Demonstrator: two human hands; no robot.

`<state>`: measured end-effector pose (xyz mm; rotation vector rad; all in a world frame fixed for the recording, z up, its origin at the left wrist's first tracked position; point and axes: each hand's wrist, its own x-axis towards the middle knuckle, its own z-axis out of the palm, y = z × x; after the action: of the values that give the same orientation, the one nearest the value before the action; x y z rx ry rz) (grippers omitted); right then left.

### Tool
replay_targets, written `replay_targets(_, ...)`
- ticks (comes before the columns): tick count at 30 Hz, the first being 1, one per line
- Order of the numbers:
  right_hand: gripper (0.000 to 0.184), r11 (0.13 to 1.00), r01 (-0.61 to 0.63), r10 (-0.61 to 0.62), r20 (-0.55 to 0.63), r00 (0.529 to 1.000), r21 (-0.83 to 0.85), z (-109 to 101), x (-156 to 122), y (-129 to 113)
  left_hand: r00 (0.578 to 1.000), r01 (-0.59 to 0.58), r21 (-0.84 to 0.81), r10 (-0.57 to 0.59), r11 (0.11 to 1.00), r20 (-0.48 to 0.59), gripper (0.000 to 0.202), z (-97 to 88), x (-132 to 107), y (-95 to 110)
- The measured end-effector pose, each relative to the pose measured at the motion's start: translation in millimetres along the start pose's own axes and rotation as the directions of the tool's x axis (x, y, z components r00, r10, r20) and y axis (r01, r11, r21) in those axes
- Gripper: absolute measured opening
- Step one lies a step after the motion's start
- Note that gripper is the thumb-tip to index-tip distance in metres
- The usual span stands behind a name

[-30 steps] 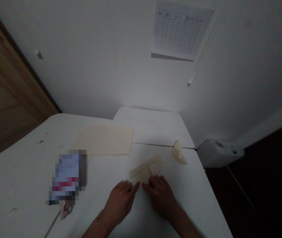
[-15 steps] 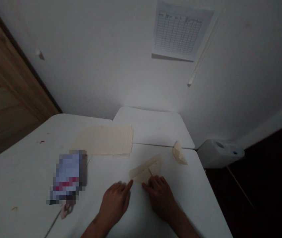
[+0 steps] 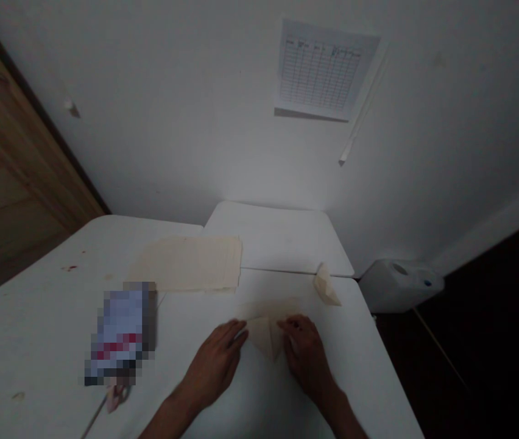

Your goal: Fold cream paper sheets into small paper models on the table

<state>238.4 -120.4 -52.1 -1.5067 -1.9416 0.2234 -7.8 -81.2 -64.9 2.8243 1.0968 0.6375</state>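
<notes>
A folded piece of cream paper (image 3: 259,334) lies on the white table between my hands, its pointed end toward me. At its left corner, my left hand (image 3: 216,360) has thumb and fingers closed together on the edge. My right hand (image 3: 306,350) pinches the right side, with its fingers bent. A crease runs down the middle of the paper, and its far edge is blurred. Farther right stands a small folded paper shape (image 3: 326,285), apart from both hands.
Several cream paper sheets (image 3: 195,263) lie at the back left of the table (image 3: 259,402). A blurred-out blue and red item (image 3: 120,326) is left of my hands. A white plastic jug (image 3: 385,286) stands beyond the right edge; a printed chart (image 3: 318,73) hangs on the wall.
The paper has been turned, so its point now faces me. My right hand has moved from the near edge to the right side; my left hand has come up onto the left corner.
</notes>
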Motion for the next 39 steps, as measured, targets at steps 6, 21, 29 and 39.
replay_targets(6,0.057,0.989,-0.144,0.146,-0.031,0.989,0.043,-0.4,15.5,48.5,1.0,-0.004,0.019,0.004,1.0,-0.003,0.034,-2.3,5.4,-6.6)
replay_targets(21,0.036,0.933,-0.257,0.219,0.167,0.961,0.254,-12.4,41.9,43.7,0.988,-0.129,-0.07,0.123,0.989,-0.091,0.026,19.1,39.0,46.5)
replay_targets(29,0.045,0.824,-0.382,0.325,0.204,0.923,0.417,-11.0,44.7,39.3,0.994,-0.086,-0.049,0.083,0.995,-0.065,0.022,23.6,58.9,47.2)
replay_targets(39,0.056,0.803,-0.395,0.326,0.225,0.918,0.447,-5.2,45.9,37.6,0.977,-0.21,0.091,0.213,0.973,-0.019,0.012,33.4,70.8,47.5)
